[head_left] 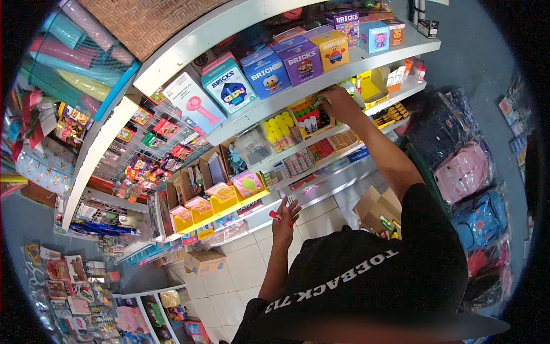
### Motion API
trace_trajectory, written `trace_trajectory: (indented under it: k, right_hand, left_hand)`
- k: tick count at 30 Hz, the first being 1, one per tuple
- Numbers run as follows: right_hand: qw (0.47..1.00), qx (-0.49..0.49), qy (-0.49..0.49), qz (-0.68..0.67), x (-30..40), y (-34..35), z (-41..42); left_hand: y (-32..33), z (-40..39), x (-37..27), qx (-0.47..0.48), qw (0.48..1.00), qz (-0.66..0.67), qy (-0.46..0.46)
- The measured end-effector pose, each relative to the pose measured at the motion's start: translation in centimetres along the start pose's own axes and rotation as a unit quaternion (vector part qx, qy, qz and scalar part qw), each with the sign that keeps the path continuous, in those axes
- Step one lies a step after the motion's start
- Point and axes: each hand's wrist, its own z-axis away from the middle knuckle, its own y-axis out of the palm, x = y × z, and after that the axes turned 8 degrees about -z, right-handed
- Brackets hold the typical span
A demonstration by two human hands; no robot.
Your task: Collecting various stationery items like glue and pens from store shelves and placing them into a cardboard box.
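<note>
In my left hand (283,221), raised in front of the shelves with its fingers spread, a small red-and-white tube (277,216) lies across the palm. My right hand (341,105) reaches under the upper shelf to a compartmented box (319,134) on the shelf below. Rows of small cylinders with orange, green and red ends (306,110) fill part of that box, with white-and-black ones (310,124) in front. A green piece shows at the right fingertips; whether they grip it is unclear. Beside the box stands a clear container of yellow-capped tubes (278,129).
Boxed brick toys (266,73) line the white upper shelf (283,96). Yellow display bins (221,200) stand lower left. An open cardboard box (371,204) holding small items is beside me on the tiled floor (242,253). Plastic-wrapped backpacks (464,172) hang at the right.
</note>
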Motion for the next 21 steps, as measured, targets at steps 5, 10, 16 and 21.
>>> trace_trajectory:
  k: [5, 10, 16, 21]
  right_hand:
    - [0.997, 0.061, 0.036, 0.013, 1.4, -0.6, -1.1]
    - [0.998, 0.037, -0.028, -0.029, 1.0, -0.9, -0.9]
    - [0.993, 0.113, 0.021, 0.001, -1.5, 1.9, -0.7]
    - [0.994, 0.110, 0.018, 0.000, -1.5, 3.3, -0.7]
  left_hand:
    - [-0.8, 0.6, 0.2, -0.021, 1.000, 0.011, -0.004]
    - [-0.9, 0.8, 0.3, -0.031, 0.999, 0.016, -0.006]
    - [-0.7, 0.8, 0.5, -0.029, 0.999, 0.014, -0.011]
    - [-0.6, 0.9, 0.7, -0.031, 0.999, 0.002, -0.019]
